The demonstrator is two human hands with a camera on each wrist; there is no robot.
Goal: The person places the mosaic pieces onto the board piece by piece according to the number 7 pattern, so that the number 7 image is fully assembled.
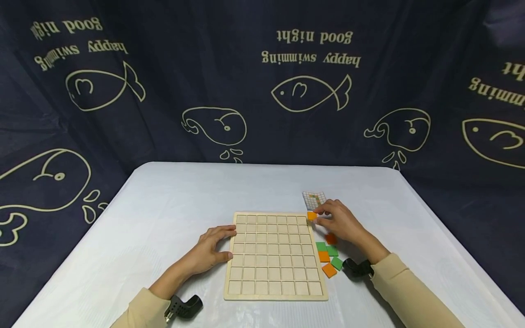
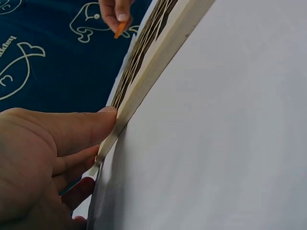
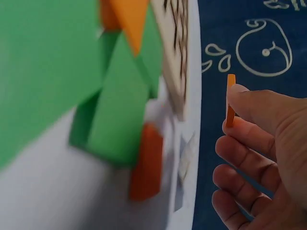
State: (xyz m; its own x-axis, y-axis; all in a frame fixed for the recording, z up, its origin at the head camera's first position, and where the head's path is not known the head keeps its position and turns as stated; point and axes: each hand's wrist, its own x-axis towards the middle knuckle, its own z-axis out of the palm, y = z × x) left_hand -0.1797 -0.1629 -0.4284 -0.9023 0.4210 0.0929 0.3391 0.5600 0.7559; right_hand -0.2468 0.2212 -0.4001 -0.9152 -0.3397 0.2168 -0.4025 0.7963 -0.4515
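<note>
A pale wooden board [image 1: 275, 297] with a grid of square recesses lies flat on the table. My left hand [image 1: 208, 251] rests against the board's left side; in the left wrist view, the thumb [image 2: 84, 127] touches the rim, its fingers loosely extended. Above the board's top right corner, my right hand [image 1: 342, 223] pinches an orange square tile [image 1: 311, 216] between thumb and finger. The right wrist view shows that tile [image 3: 230, 100] edge-on, with the other fingers curled below. A small printed grid card [image 1: 313, 199] lies just beyond, partly behind the right hand.
Along the board's right side lie loose tiles: several green ones [image 1: 332, 251], orange ones [image 1: 329, 270] and a red-orange one [image 1: 330, 238]. A white cover [image 1: 197, 187] spreads over the table. Behind hangs a dark cloth [image 1: 254, 68] printed with fish and whales.
</note>
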